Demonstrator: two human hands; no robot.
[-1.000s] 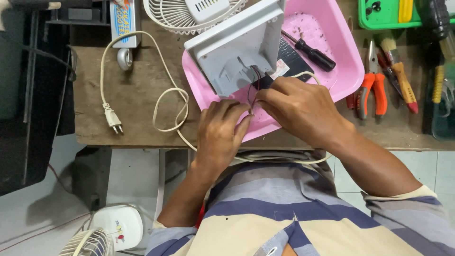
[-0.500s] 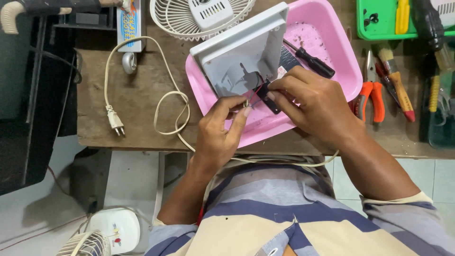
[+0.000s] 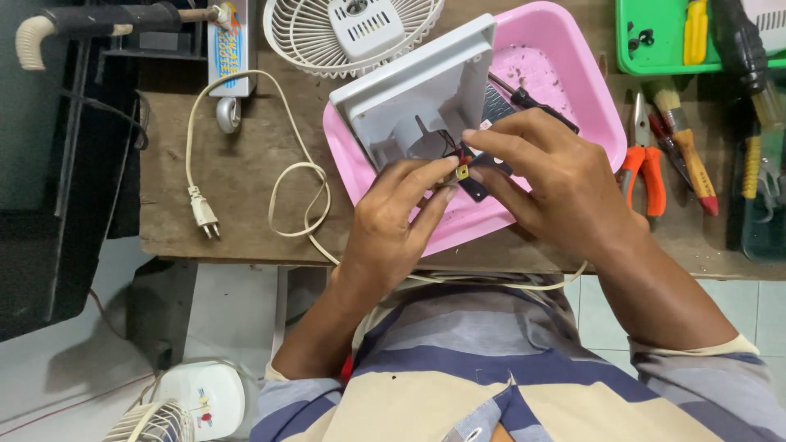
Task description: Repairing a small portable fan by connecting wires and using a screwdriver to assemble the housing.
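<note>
A grey fan housing point(image 3: 417, 98) leans tilted on the rim of a pink tray point(image 3: 573, 90) on a wooden bench. My left hand point(image 3: 401, 221) pinches a small brass terminal point(image 3: 463, 172) on the thin wires coming out of the housing. My right hand point(image 3: 557, 184) holds a small black electrical part point(image 3: 477, 188) joined to those wires, just right of the left fingertips. Both hands hover over the tray's near half. A black-handled screwdriver point(image 3: 532, 102) lies in the tray behind my right hand.
A cream power cord with plug point(image 3: 202, 214) loops across the bench at left. A white fan grille point(image 3: 352, 33) lies at the back. Orange pliers point(image 3: 643, 172), a paintbrush point(image 3: 684, 147) and a green tray point(image 3: 696, 41) of tools sit at right. Another small fan point(image 3: 196, 401) stands on the floor.
Both hands have drawn the wires and the black part slightly out of the housing, and my fingers have regripped at the terminal. The view has shifted a little.
</note>
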